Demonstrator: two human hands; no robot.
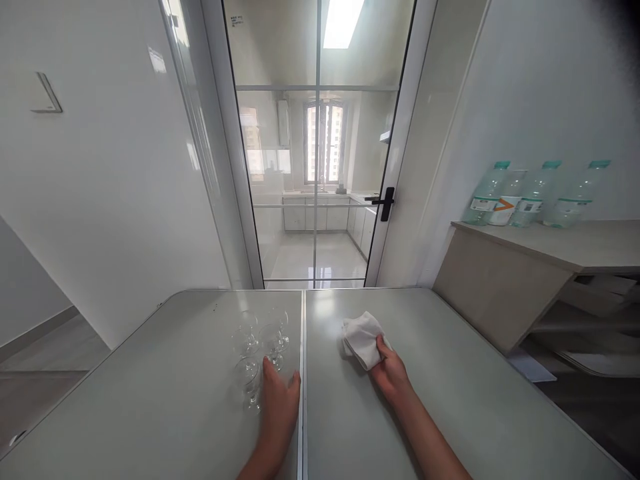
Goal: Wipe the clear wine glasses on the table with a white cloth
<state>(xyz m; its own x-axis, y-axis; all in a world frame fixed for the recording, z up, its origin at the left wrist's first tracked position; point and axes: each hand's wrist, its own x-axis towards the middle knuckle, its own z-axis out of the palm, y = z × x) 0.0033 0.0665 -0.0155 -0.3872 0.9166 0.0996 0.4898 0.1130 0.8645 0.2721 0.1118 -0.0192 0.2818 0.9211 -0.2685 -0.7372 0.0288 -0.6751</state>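
Several clear stemmed glasses (260,347) stand together on the grey folding table (150,400), left of its centre seam. My left hand (278,407) lies beside them with the fingers reaching the nearest glass and the thumb spread apart; it grips nothing. My right hand (390,373) rests on the right half of the table and pinches the near edge of a folded white cloth (363,337), which lies flat on the tabletop.
A glass door (320,147) with a black handle (385,202) stands shut behind the table, with a kitchen beyond it. At right, a beige shelf unit (550,247) carries several water bottles (530,193). A white wall is on the left.
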